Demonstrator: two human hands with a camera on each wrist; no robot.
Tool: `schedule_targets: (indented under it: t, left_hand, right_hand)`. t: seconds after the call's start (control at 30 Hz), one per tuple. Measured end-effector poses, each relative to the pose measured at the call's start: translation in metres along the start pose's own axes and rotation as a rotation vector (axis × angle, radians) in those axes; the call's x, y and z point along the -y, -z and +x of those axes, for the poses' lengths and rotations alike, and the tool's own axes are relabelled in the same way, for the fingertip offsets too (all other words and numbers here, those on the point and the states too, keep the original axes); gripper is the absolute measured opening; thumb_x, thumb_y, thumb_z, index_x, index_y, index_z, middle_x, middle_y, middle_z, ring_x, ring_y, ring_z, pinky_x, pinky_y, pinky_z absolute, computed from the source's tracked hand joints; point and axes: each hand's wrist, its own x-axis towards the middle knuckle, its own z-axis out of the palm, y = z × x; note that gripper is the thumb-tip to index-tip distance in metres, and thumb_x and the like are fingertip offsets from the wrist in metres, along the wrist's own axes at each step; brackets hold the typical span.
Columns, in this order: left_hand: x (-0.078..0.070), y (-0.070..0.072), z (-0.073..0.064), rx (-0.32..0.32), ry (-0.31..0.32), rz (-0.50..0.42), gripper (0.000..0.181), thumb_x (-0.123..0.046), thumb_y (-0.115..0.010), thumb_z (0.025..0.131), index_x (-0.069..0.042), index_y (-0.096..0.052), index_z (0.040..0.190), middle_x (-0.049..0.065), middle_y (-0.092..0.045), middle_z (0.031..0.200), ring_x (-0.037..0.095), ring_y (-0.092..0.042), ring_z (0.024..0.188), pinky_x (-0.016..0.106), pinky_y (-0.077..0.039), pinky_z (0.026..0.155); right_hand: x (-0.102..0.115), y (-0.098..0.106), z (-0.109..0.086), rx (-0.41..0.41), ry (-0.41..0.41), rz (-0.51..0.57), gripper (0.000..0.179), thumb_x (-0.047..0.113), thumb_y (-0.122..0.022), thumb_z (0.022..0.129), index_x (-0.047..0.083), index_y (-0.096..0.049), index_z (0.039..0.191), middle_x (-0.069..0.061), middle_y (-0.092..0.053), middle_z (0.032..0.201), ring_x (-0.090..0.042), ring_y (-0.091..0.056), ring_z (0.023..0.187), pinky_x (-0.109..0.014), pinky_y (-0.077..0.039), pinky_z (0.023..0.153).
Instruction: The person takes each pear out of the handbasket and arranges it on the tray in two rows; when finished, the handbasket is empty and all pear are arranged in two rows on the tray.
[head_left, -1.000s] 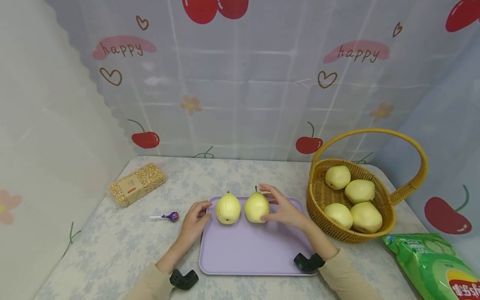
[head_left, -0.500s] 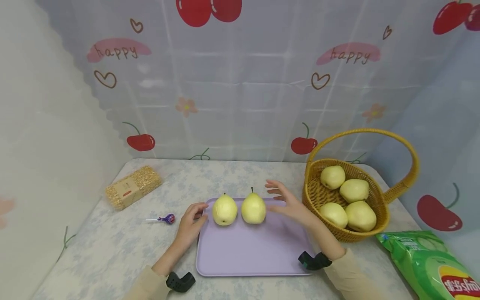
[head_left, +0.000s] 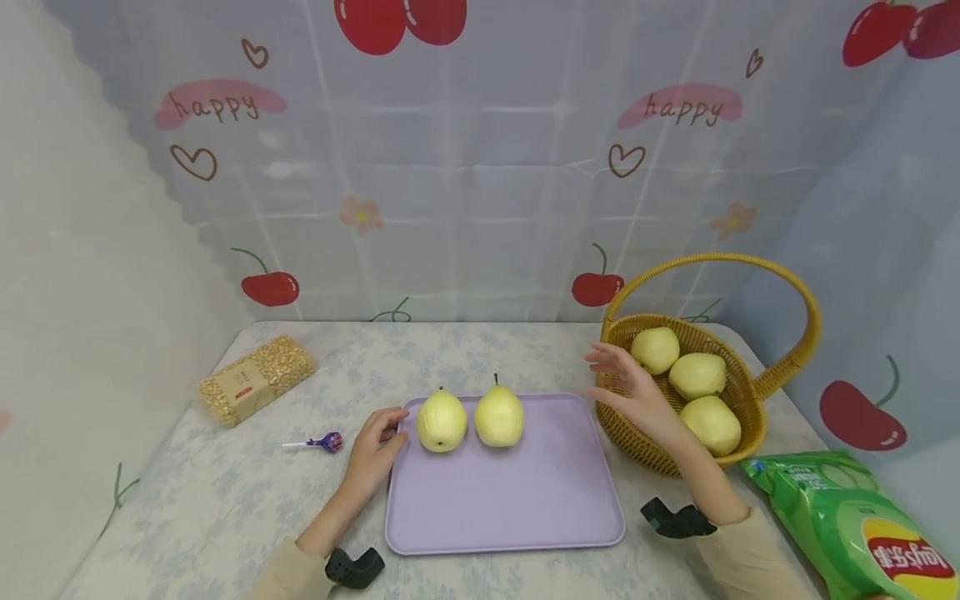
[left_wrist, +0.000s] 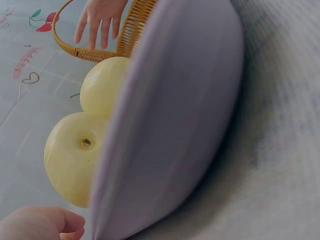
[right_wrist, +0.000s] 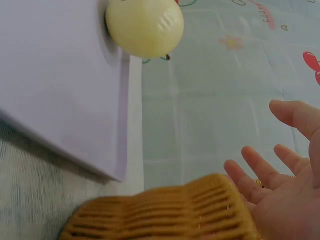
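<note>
On the lilac tray (head_left: 502, 508) two pale yellow pears sit side by side near the back edge, the left pear (head_left: 441, 422) and the right pear (head_left: 498, 417). My left hand (head_left: 375, 454) rests at the tray's back left corner, fingers loosely bent at the rim. In the left wrist view its fingertips (left_wrist: 75, 222) show right beside the tray wall. My right hand (head_left: 641, 404) hovers at the left side of the wicker basket (head_left: 637, 446), holding nothing, with fingers spread. Three pears show in the basket, one of them a front pear (head_left: 711, 425); my hand covers part of the inside.
A packet of yellow grains or beans (head_left: 255, 381) lies at the back left, and a purple-wrapped lollipop (head_left: 326, 442) lies left of my left hand. The basket's tall handle (head_left: 806, 333) arches over it. A green chip bag (head_left: 847, 517) lies at the front right.
My right hand has let go of the right pear and moved right, from the tray to the basket. The left hand has stayed at the tray's corner. The head view has shifted slightly.
</note>
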Motion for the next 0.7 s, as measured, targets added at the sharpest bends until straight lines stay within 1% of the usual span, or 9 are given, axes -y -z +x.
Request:
schedule_targets:
  t: [0.07, 0.1, 0.17, 0.23, 0.3, 0.4, 0.47, 0.7]
  left_hand:
    - [-0.001, 0.000, -0.001, 0.000, -0.004, -0.001, 0.030, -0.008, -0.060, 0.090, -0.005, -0.063, 0.119, 0.010, -0.058, 0.126, 0.024, -0.058, 0.107, 0.024, -0.048, 0.088]
    - [-0.001, 0.000, -0.001, -0.001, -0.007, -0.002, 0.030, -0.008, -0.060, 0.090, -0.005, -0.063, 0.119, 0.010, -0.058, 0.126, 0.024, -0.058, 0.107, 0.025, -0.048, 0.088]
    - [-0.001, 0.000, -0.001, -0.002, -0.012, -0.002, 0.030, -0.007, -0.060, 0.090, -0.004, -0.063, 0.120, 0.011, -0.058, 0.126, 0.025, -0.058, 0.107, 0.026, -0.048, 0.089]
    - [0.000, 0.000, -0.001, -0.005, -0.009, 0.003, 0.031, -0.007, -0.060, 0.089, -0.004, -0.063, 0.120, 0.011, -0.058, 0.126, 0.025, -0.058, 0.107, 0.026, -0.048, 0.089]
    - [0.000, 0.000, -0.001, -0.008, 0.003, 0.008, 0.031, -0.007, -0.060, 0.089, -0.005, -0.063, 0.120, 0.010, -0.058, 0.126, 0.024, -0.058, 0.108, 0.027, -0.048, 0.091]
    - [-0.001, 0.001, -0.001, -0.007, 0.021, 0.012, 0.031, -0.008, -0.060, 0.090, -0.006, -0.063, 0.120, 0.009, -0.058, 0.127, 0.023, -0.057, 0.110, 0.027, -0.048, 0.092]
    - [-0.001, 0.001, -0.001, -0.006, 0.019, 0.014, 0.031, -0.008, -0.060, 0.090, -0.005, -0.063, 0.120, 0.010, -0.058, 0.127, 0.023, -0.057, 0.110, 0.028, -0.048, 0.092]
    - [-0.002, -0.001, -0.001, -0.013, 0.002, 0.017, 0.030, -0.008, -0.060, 0.090, -0.005, -0.063, 0.119, 0.010, -0.059, 0.126, 0.024, -0.058, 0.107, 0.026, -0.048, 0.090]
  right_hand:
    - [-0.002, 0.008, -0.006, -0.019, -0.004, 0.001, 0.059, 0.006, -0.061, 0.091, 0.004, -0.035, 0.143, -0.013, -0.052, 0.132, -0.008, -0.052, 0.117, -0.016, -0.043, 0.095]
    - [-0.003, 0.011, -0.009, -0.026, -0.006, 0.001, 0.058, 0.006, -0.060, 0.091, 0.002, -0.035, 0.143, -0.008, -0.053, 0.130, -0.004, -0.052, 0.116, -0.013, -0.042, 0.093]
    - [-0.006, 0.018, -0.014, -0.044, -0.002, -0.006, 0.058, 0.005, -0.060, 0.091, 0.000, -0.034, 0.142, 0.004, -0.055, 0.127, 0.003, -0.051, 0.113, -0.011, -0.041, 0.091]
    - [-0.009, 0.024, -0.019, -0.057, -0.001, 0.005, 0.058, 0.003, -0.061, 0.090, -0.001, -0.034, 0.142, 0.016, -0.054, 0.125, 0.007, -0.050, 0.112, -0.010, -0.041, 0.089]
    - [-0.011, 0.030, -0.024, -0.070, -0.002, -0.006, 0.059, 0.002, -0.061, 0.089, 0.002, -0.034, 0.142, 0.023, -0.052, 0.123, 0.010, -0.049, 0.111, -0.008, -0.040, 0.089]
    - [-0.015, 0.038, -0.030, -0.087, -0.022, -0.028, 0.061, 0.002, -0.062, 0.089, 0.006, -0.034, 0.143, 0.026, -0.051, 0.122, 0.011, -0.047, 0.111, -0.007, -0.038, 0.089]
    - [-0.016, 0.043, -0.034, -0.095, -0.034, -0.056, 0.062, 0.004, -0.063, 0.089, 0.007, -0.034, 0.144, 0.025, -0.050, 0.122, 0.011, -0.047, 0.112, -0.005, -0.036, 0.089]
    - [-0.018, 0.054, -0.045, -0.122, -0.064, -0.150, 0.064, 0.007, -0.067, 0.086, 0.004, -0.035, 0.143, 0.028, -0.048, 0.120, 0.014, -0.045, 0.110, -0.003, -0.035, 0.087]
